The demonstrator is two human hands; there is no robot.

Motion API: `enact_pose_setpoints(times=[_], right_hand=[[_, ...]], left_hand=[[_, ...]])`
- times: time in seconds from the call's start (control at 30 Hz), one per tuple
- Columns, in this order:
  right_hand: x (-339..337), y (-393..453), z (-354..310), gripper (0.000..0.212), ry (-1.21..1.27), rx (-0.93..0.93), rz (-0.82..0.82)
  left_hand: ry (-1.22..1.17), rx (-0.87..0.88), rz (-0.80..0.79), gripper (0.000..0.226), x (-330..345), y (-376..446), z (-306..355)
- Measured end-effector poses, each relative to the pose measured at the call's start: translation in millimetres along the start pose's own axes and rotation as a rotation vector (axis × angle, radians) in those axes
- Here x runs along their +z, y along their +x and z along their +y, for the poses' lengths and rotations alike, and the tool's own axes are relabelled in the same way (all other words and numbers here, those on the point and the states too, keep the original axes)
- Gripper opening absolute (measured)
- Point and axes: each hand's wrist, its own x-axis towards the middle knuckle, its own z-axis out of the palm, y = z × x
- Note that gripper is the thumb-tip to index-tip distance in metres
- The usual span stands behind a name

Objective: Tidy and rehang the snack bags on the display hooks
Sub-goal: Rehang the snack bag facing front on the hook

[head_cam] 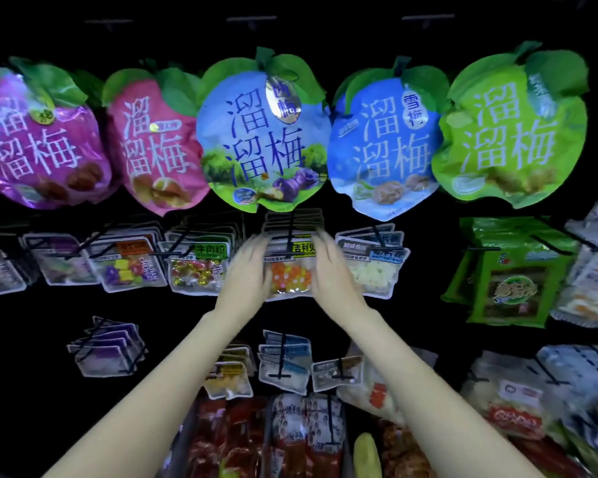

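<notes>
**A:** Sweeping from the left: the top row opens with a purple plum bag (38, 139), a pink one (156, 146) beside it, all leaf-topped and hanging against a dark wall.

**B:** Below those, a row of clear packets on black hooks — a packet with purple and yellow sweets (126, 263), then a green-labelled packet (197, 267) of foil-wrapped pieces.

**A:** And here's the action, dead centre! The left hand (247, 270) lies along the left edge of the orange-and-yellow candy bag (290, 270), fingers straight and a touch blurred.

**B:** The right hand (332, 267) mirrors it on the bag's right edge. Both hands flat, spread apart, the bag pressed between them — no curl round it that I can see.

**A:** The bag hangs on its display hook (292, 236), front of a stack, under the blue-and-green plum bag (265, 132).

**B:** Further right: a packet of white pieces (373, 270), a light blue plum bag (382, 139) above, a bright green plum bag (511, 132), then green packs (511, 274).
</notes>
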Motion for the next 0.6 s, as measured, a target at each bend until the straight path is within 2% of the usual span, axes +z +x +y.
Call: enact_pose_setpoints(times=[0.13,0.3,0.4,0.5,0.6], right_hand=[[6.9,30.9,-2.6,0.046,-0.083,0.109,-0.058],[-7.6,31.1,-14.6,0.033,-0.027,0.165,-0.073],[-7.4,21.5,-13.9,0.019,-0.035,0.138,-0.066],[-5.8,22.0,-8.5,0.027,-0.083,0.092,-0.104],[-9.8,30.9,-11.2,0.047,-0.065,0.065,-0.145]], left_hand=[[0.043,0.051,-0.170,0.047,4.7,27.3,-7.8],[-0.072,0.022,-0.012,0.023,2.6,32.5,-9.1],[-0.100,0.059,0.016,0.018,-1.2,29.0,-13.5],[-0.053,0.074,-0.053,0.037,-3.2,25.6,-12.8],[0.063,0.062,-0.227,0.068,-5.0,36.6,-7.0]])
